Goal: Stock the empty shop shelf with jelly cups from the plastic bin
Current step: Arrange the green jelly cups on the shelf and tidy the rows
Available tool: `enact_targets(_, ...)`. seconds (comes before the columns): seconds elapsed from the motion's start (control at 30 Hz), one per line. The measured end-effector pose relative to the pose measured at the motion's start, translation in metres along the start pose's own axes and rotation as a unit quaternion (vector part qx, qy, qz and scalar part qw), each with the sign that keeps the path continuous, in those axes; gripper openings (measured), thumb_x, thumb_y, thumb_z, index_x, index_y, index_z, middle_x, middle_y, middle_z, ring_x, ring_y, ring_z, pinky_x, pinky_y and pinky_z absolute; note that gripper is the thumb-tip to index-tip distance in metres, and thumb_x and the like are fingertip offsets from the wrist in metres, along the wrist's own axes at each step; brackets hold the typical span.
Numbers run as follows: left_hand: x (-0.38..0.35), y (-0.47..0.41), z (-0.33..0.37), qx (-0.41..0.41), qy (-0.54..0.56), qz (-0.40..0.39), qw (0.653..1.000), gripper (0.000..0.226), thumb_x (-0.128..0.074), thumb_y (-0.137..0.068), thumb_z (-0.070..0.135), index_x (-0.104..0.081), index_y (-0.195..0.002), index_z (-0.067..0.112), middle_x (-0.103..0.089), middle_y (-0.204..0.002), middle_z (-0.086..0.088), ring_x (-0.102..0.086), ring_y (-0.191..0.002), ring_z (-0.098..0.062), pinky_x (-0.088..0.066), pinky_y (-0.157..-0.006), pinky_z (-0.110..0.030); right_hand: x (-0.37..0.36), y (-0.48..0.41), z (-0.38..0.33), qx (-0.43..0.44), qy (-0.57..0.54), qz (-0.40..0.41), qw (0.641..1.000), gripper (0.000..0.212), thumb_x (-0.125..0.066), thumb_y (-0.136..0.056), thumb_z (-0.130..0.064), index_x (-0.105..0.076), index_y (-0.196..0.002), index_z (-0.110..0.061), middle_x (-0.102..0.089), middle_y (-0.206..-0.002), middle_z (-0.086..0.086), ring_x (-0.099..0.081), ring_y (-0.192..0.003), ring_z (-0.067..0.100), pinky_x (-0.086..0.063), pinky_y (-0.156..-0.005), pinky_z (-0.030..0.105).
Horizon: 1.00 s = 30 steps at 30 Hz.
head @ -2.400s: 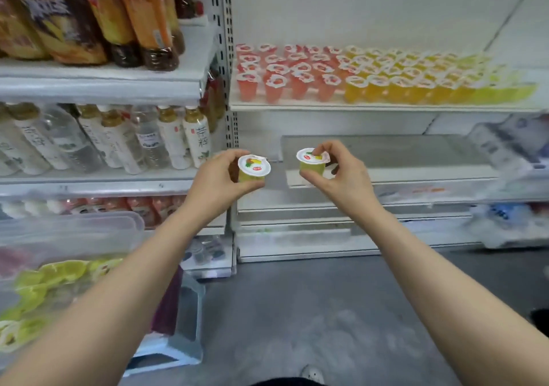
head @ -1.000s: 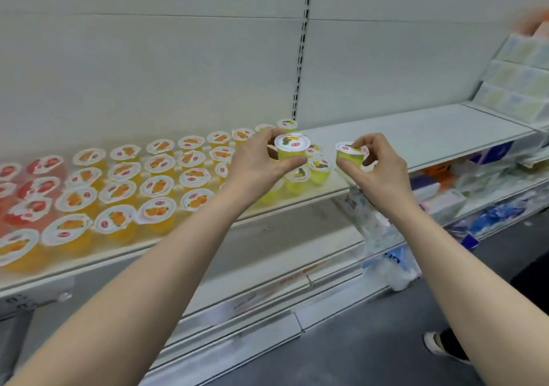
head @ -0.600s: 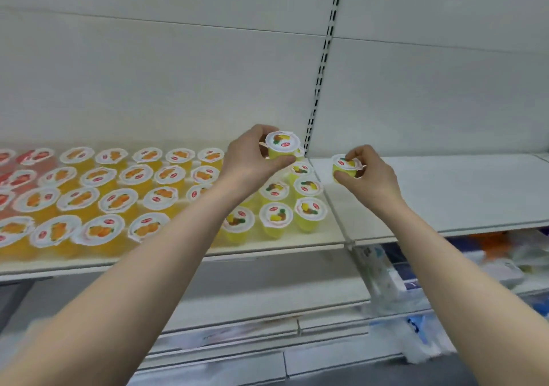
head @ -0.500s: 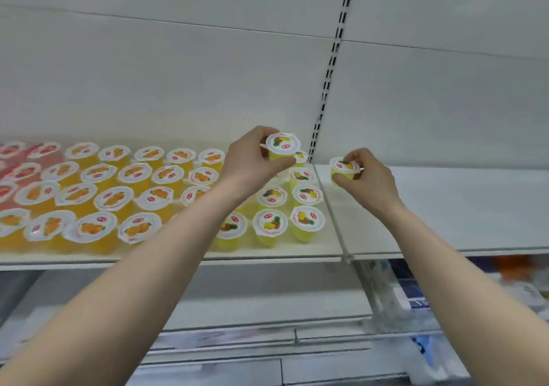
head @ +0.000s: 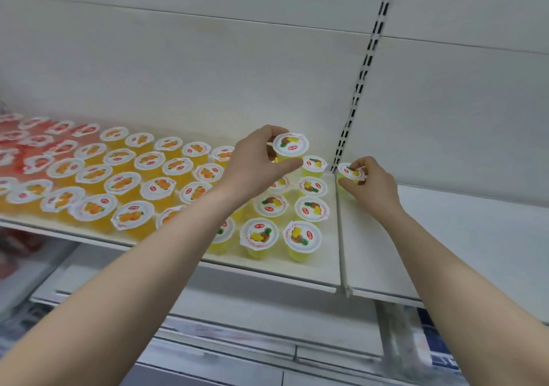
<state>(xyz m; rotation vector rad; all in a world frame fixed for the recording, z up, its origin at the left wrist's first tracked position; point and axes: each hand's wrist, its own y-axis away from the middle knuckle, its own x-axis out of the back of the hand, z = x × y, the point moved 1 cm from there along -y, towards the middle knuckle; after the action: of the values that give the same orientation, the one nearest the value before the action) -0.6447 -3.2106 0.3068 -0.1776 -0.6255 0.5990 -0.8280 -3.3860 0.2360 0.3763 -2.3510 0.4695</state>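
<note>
L hand point(head: 255, 164) pinches yellow plastic jelly cup w/ white foil lid point(head: 290, 147), upright, lid up; R hand point(head: 372, 185) grips second yellow cup point(head: 350, 174), also lid-up.

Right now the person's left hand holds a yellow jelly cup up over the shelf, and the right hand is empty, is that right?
Not quite. The left hand does hold a yellow jelly cup over the shelf, but the right hand is not empty: it pinches a second yellow cup near the shelf's back. The head view shows it.
</note>
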Motion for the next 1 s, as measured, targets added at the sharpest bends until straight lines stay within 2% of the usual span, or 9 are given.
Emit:
enact_targets(0.1,-0.003,0.001,0.0,0.002,-0.006,0.003,1.0,0.045,-0.079,-0.076,0.033,-0.059,-0.117,0.027,-0.065,-0.106,0.014,-0.064,-0.092,-0.008,-0.055,-0.082,-0.03,-0.002,-0.004,0.004,0.013,-0.017,-0.006,1.0,0.03,-0.074,-0.083,-0.029,-0.054,-0.105,-0.024,-0.064,-0.101,-0.004,-0.06,-0.091,0.022,-0.046,-0.075,0.032)
enact_targets(0.23,-0.009,0.001,0.004,0.0,-0.012,0.001,1.0,0.044,-0.078,-0.077,0.032,-0.058,-0.116,0.028,-0.064,-0.107,0.015,-0.062,-0.092,-0.003,-0.052,-0.074,-0.018,-0.002,-0.006,0.006,0.036,-0.009,-0.017,0.999,0.03,-0.073,-0.085,-0.026,-0.053,-0.107,-0.023,-0.062,-0.104,-0.003,-0.06,-0.091,0.022,-0.047,-0.077,0.033)
enact_targets(0.47,-0.029,-0.005,0.018,-0.017,-0.011,-0.006,1.0,0.045,-0.08,-0.075,0.036,-0.059,-0.114,0.027,-0.064,-0.108,0.011,-0.063,-0.092,-0.008,-0.055,-0.076,-0.027,0.006,-0.007,0.014,0.082,0.036,-0.055,0.994,0.032,-0.071,-0.086,-0.024,-0.057,-0.114,-0.024,-0.061,-0.11,0.004,-0.061,-0.092,0.024,-0.049,-0.081,0.036)
enact_targets(0.63,-0.046,-0.011,0.025,-0.025,-0.024,-0.011,0.999,0.054,-0.078,-0.076,0.038,-0.057,-0.124,0.026,-0.061,-0.114,0.008,-0.063,-0.093,-0.008,-0.053,-0.086,-0.029,0.012,-0.007,0.017,0.097,0.051,-0.074,0.991,0.036,-0.071,-0.086,-0.027,-0.057,-0.119,-0.024,-0.061,-0.112,0.001,-0.061,-0.094,0.022,-0.049,-0.083,0.035)
enact_targets(0.73,-0.055,-0.011,0.028,-0.028,-0.029,-0.017,0.999,0.052,-0.077,-0.077,0.039,-0.056,-0.123,0.028,-0.06,-0.115,0.008,-0.062,-0.095,-0.008,-0.054,-0.086,-0.03,0.01,-0.005,0.017,0.093,0.034,-0.063,0.993,0.034,-0.073,-0.086,-0.032,-0.056,-0.114,-0.025,-0.062,-0.11,-0.001,-0.061,-0.093,0.02,-0.05,-0.082,0.036)
enact_targets(0.83,-0.06,-0.009,0.029,-0.026,-0.026,-0.022,0.999,0.05,-0.077,-0.076,0.039,-0.057,-0.121,0.031,-0.06,-0.114,0.008,-0.063,-0.094,-0.007,-0.055,-0.083,-0.032,0.007,-0.007,0.016,0.075,-0.003,-0.045,0.996,0.026,-0.072,-0.087,-0.028,-0.056,-0.106,-0.024,-0.063,-0.106,-0.002,-0.062,-0.091,0.021,-0.049,-0.078,0.032)
enact_targets(1.0,-0.059,-0.009,0.027,-0.027,-0.026,-0.022,0.999,0.048,-0.078,-0.076,0.038,-0.057,-0.118,0.031,-0.06,-0.113,0.007,-0.063,-0.093,-0.008,-0.057,-0.076,-0.031,0.008,-0.01,0.02,0.07,0.005,-0.03,0.997,0.024,-0.072,-0.086,-0.027,-0.055,-0.103,-0.024,-0.064,-0.104,-0.001,-0.061,-0.091,0.022,-0.048,-0.075,0.032)
